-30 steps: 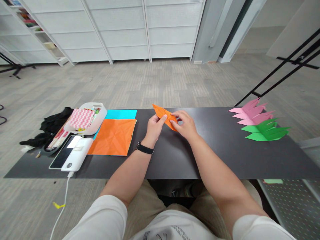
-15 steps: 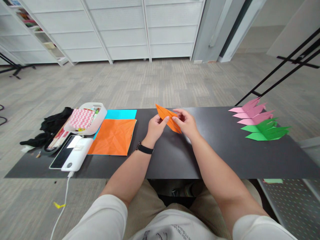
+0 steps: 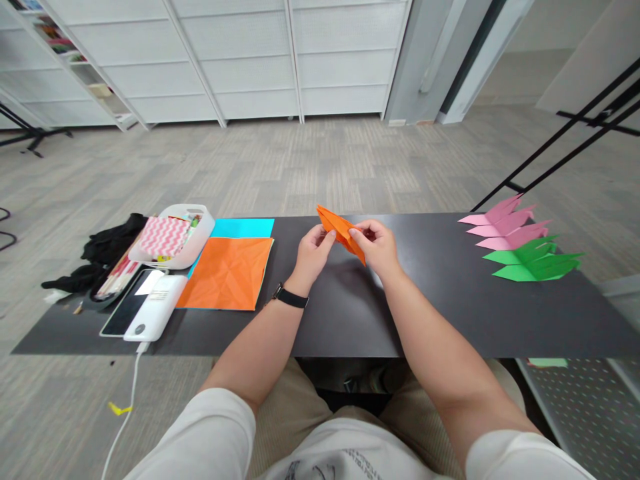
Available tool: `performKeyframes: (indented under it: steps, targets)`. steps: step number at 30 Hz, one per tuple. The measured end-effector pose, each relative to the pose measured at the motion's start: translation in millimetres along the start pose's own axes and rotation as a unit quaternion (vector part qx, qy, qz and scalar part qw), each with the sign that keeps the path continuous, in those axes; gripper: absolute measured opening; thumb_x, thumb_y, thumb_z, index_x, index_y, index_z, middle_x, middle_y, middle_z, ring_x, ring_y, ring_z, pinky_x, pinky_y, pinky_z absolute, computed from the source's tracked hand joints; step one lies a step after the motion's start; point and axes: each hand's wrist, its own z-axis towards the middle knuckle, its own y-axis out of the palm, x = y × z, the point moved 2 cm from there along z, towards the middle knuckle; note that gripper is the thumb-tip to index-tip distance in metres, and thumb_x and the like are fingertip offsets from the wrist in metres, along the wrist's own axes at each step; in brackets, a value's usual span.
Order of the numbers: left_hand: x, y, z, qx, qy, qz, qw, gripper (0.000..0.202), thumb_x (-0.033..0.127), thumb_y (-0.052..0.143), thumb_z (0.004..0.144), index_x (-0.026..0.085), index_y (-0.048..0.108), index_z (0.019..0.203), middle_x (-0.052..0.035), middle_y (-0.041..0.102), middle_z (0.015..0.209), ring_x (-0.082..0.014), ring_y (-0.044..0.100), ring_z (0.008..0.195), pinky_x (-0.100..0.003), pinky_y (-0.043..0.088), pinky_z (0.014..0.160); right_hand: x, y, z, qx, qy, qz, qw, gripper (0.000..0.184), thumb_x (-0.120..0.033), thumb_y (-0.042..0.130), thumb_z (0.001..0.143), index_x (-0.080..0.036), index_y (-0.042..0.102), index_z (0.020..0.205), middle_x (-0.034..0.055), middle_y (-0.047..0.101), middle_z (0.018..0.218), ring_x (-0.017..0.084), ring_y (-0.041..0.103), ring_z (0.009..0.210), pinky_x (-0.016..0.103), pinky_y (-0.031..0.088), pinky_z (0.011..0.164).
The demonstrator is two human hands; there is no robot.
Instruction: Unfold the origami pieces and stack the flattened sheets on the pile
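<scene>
A folded piece of orange origami paper [image 3: 341, 229] is held above the dark table [image 3: 345, 313], its pointed end tilted up to the left. My left hand [image 3: 313, 252] pinches its left edge between thumb and fingers. On the other side, my right hand [image 3: 379, 245] grips the right part, thumb on the near face. The fingers behind the paper are partly hidden. Left of my hands lies a stack of square paper with an orange sheet [image 3: 225, 275] on top and a blue sheet [image 3: 243, 228] showing behind.
Folded pink paper shapes [image 3: 505, 223] and green ones [image 3: 540, 263] stand in a row at the right. On the left are a white basket [image 3: 197, 237], a white power bank [image 3: 156, 310] with a cable, a phone [image 3: 125, 310] and black cloth [image 3: 113, 240].
The orange folded paper has turned in my fingers and now shows a narrower face. Both hands stay at nearly the same place, still holding it.
</scene>
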Motion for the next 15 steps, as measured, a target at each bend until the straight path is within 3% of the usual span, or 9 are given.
performKeyframes:
  steps: [7,15]
  targets:
    - [2.6,0.9,-1.9,-0.027,0.023,0.071,0.997,0.021,0.030,0.077,0.090,0.019,0.073,0.108,-0.0066,0.080,0.103,-0.0184,0.076,0.093,-0.034,0.061,0.093,6.0,-8.2,7.3,0.007,0.012,0.012,1.000,0.017,-0.041,0.074,0.087,-0.025,0.072,0.087,-0.0013,0.066,0.077,0.016,0.056,0.068,0.032,0.048,0.069]
    - [16.2,-3.9,-6.5,0.026,0.122,0.243,0.962,0.010,0.030,0.076,0.093,0.021,0.076,0.098,-0.0037,0.079,0.096,-0.0180,0.073,0.085,-0.033,0.059,0.084,1.8,-12.1,7.9,-0.113,-0.029,-0.010,0.993,0.025,-0.037,0.082,0.080,-0.025,0.073,0.100,0.0018,0.076,0.093,0.020,0.069,0.079,0.036,0.056,0.076]
